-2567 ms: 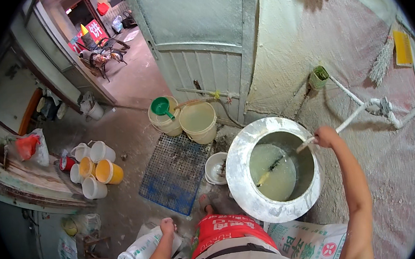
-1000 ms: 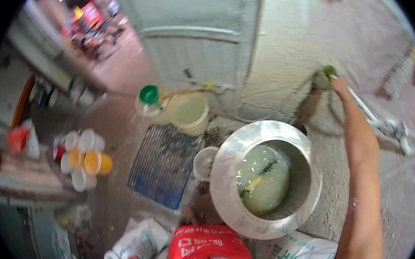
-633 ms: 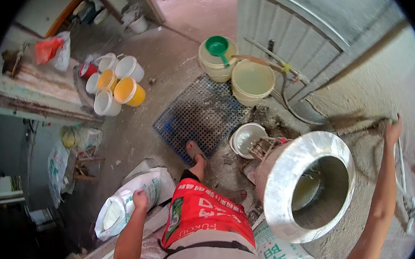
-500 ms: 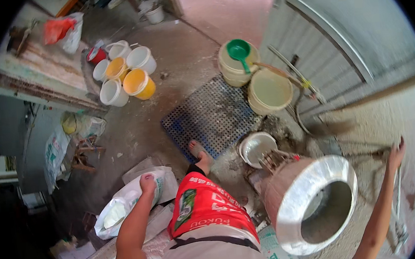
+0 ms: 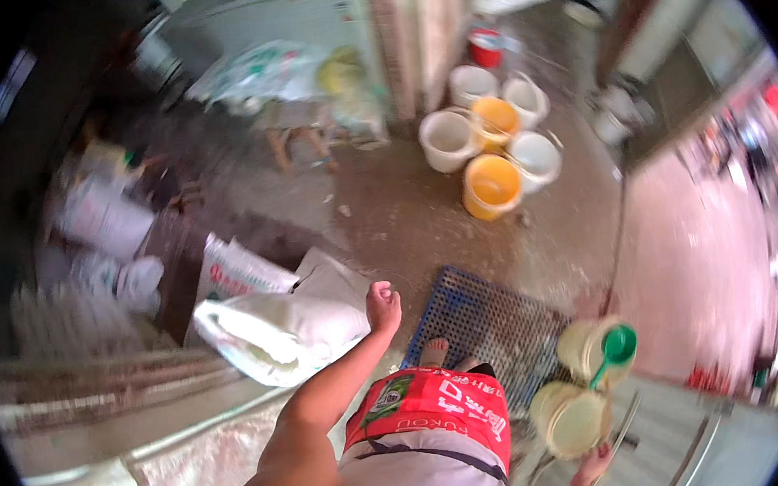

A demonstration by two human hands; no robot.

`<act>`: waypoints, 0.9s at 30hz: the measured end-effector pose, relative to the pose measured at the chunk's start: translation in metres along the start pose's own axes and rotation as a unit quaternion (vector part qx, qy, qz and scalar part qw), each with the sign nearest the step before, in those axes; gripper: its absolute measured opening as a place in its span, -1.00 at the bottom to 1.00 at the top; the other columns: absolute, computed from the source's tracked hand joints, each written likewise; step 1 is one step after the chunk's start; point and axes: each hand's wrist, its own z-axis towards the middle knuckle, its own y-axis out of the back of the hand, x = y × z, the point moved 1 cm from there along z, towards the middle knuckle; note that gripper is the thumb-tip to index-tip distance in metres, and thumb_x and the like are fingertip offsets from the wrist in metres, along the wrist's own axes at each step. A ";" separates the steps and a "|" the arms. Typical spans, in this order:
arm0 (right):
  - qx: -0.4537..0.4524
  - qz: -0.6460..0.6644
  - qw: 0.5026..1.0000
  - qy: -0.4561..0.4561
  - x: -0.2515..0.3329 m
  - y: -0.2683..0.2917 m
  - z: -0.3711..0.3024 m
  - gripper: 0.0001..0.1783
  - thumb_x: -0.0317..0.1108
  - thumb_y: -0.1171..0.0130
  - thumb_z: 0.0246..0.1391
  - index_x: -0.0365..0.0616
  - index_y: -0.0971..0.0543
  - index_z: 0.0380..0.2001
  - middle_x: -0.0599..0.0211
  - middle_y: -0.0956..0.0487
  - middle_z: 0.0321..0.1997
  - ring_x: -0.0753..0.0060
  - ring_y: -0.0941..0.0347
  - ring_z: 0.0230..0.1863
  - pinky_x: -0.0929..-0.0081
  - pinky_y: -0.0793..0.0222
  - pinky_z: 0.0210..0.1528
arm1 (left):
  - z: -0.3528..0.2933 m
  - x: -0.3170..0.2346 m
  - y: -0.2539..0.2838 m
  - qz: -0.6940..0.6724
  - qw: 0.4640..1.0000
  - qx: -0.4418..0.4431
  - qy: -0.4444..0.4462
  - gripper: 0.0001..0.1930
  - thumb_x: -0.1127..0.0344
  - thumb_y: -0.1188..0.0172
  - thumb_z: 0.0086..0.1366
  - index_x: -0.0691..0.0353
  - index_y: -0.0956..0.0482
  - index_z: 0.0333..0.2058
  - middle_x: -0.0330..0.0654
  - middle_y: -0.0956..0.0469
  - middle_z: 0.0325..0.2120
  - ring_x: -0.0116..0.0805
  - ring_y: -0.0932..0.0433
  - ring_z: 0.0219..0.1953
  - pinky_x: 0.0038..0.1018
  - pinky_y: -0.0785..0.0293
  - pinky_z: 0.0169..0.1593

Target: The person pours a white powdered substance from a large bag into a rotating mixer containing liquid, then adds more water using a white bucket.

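Observation:
My left hand [image 5: 383, 306] is in front of me with its fingers curled in, and nothing shows in them. Just left of it lies an open white sack [image 5: 309, 329] with white contents at its mouth. At the lower right, my right hand [image 5: 595, 461] is beside a cream bucket [image 5: 573, 423] of cloudy liquid, close to the lower end of a wooden stick [image 5: 606, 409]. Blur hides whether its fingers touch the stick or the rim. A green ladle [image 5: 617, 346] rests on the second cream bucket [image 5: 583, 346] behind.
A blue perforated mat [image 5: 484, 323] lies under my feet. Beyond it stand several white and yellow buckets [image 5: 493, 188] and a red one [image 5: 485, 48]. Farther left are a small wooden stool [image 5: 297, 140] and plastic sacks [image 5: 263, 73]. A ledge [image 5: 143, 394] runs along the left.
My view has swung left, so the metal mixer drum is out of sight. The left hand has moved off the sack to its right. My right hand has come down near the cream buckets.

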 end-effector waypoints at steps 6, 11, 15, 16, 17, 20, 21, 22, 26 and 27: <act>0.243 -0.055 0.968 -0.016 0.033 -0.221 0.157 -0.64 -0.61 0.06 -0.16 -0.13 -0.36 -0.19 0.46 -0.36 -0.54 0.55 -0.25 -0.64 0.58 -0.17 -0.68 | 0.067 0.057 0.123 -0.028 0.894 -0.442 0.067 -0.52 0.38 -0.22 -0.03 0.37 -0.26 -0.13 0.01 -0.37 -0.17 -0.18 -0.38 -0.10 -0.35 -0.27 -0.01; 0.414 0.082 0.886 -0.192 0.138 -0.434 0.258 -0.80 -0.21 0.02 -0.08 -0.02 -0.37 -0.36 0.50 -0.23 -0.69 0.58 -0.12 -0.73 0.65 0.04 -0.74 | 0.101 0.102 0.211 0.062 0.774 -0.603 0.182 -0.56 0.36 -0.25 -0.08 0.40 -0.38 -0.19 0.09 -0.41 -0.30 -0.01 -0.39 -0.21 -0.27 -0.30 -0.09; 0.478 -0.095 0.869 0.087 0.254 -0.592 0.150 -0.69 -0.61 0.07 -0.14 -0.17 -0.38 -0.23 0.44 -0.31 -0.51 0.59 -0.26 -0.60 0.60 -0.27 -0.63 | 0.098 0.152 0.284 0.098 0.746 -0.552 0.360 -0.51 0.13 -0.17 0.01 0.38 -0.42 -0.15 0.10 -0.45 -0.19 -0.04 -0.45 -0.15 -0.27 -0.35 -0.08; 0.524 -0.163 0.808 0.214 0.275 -0.628 0.111 -0.71 -0.57 0.07 -0.12 -0.16 -0.39 -0.24 0.44 -0.33 -0.51 0.59 -0.28 -0.58 0.61 -0.26 -0.63 | 0.094 0.168 0.309 0.151 0.725 -0.535 0.408 -0.51 0.08 -0.15 0.01 0.38 -0.45 -0.19 0.11 -0.48 -0.25 -0.05 -0.47 -0.18 -0.26 -0.36 -0.08; 0.527 -0.141 0.813 0.203 0.287 -0.656 0.128 -0.68 -0.56 0.05 -0.14 -0.16 -0.39 -0.21 0.40 -0.37 -0.47 0.54 -0.32 -0.54 0.60 -0.30 -0.61 | 0.126 0.149 0.297 0.073 0.766 -0.470 0.433 -0.51 0.02 -0.11 0.03 0.38 -0.48 -0.25 0.13 -0.51 -0.35 -0.04 -0.49 -0.23 -0.23 -0.37 -0.12; 0.566 -0.202 0.745 0.289 0.283 -0.757 0.045 -0.62 -0.55 -0.02 -0.17 -0.14 -0.37 -0.17 0.34 -0.40 -0.42 0.49 -0.35 -0.52 0.62 -0.32 -0.61 | 0.117 0.200 0.350 -0.047 0.755 -0.457 0.467 -0.47 -0.04 -0.03 0.08 0.40 -0.47 -0.23 0.14 -0.51 -0.37 0.02 -0.48 -0.26 -0.21 -0.35 -0.16; 0.575 -0.228 0.716 0.325 0.278 -0.784 0.039 -0.61 -0.55 -0.04 -0.18 -0.13 -0.37 -0.16 0.34 -0.40 -0.44 0.50 -0.35 -0.50 0.60 -0.32 -0.61 | 0.125 0.210 0.350 0.013 0.755 -0.455 0.472 -0.48 -0.03 -0.03 0.08 0.40 -0.49 -0.25 0.14 -0.51 -0.38 0.01 -0.48 -0.28 -0.22 -0.35 -0.18; 0.570 -0.255 0.690 0.366 0.265 -0.812 0.053 -0.59 -0.55 -0.05 -0.19 -0.11 -0.37 -0.15 0.35 -0.40 -0.45 0.51 -0.35 -0.48 0.59 -0.33 -0.60 | 0.142 0.217 0.340 0.065 0.759 -0.444 0.471 -0.50 -0.03 -0.02 0.09 0.40 -0.50 -0.28 0.13 -0.52 -0.39 -0.01 -0.49 -0.29 -0.23 -0.35 -0.21; 0.538 -0.345 0.551 0.537 0.250 -0.847 0.037 -0.68 -0.45 -0.13 -0.27 -0.13 -0.48 -0.31 0.18 -0.50 -0.42 0.26 -0.44 -0.37 0.42 -0.39 -0.28 | 0.187 0.138 0.341 0.112 0.793 -0.400 0.446 -0.55 0.03 -0.05 0.11 0.43 -0.52 -0.42 0.10 -0.51 -0.48 -0.10 -0.48 -0.41 -0.26 -0.34 -0.33; 0.532 -0.412 0.551 0.494 0.258 -0.856 0.018 -0.70 -0.41 -0.13 -0.29 -0.13 -0.50 -0.33 0.15 -0.51 -0.37 0.21 -0.45 -0.33 0.40 -0.37 -0.22 | 0.190 0.116 0.345 0.115 0.759 -0.410 0.493 -0.57 0.05 -0.08 0.10 0.44 -0.50 -0.46 0.07 -0.50 -0.53 -0.13 -0.45 -0.47 -0.28 -0.34 -0.36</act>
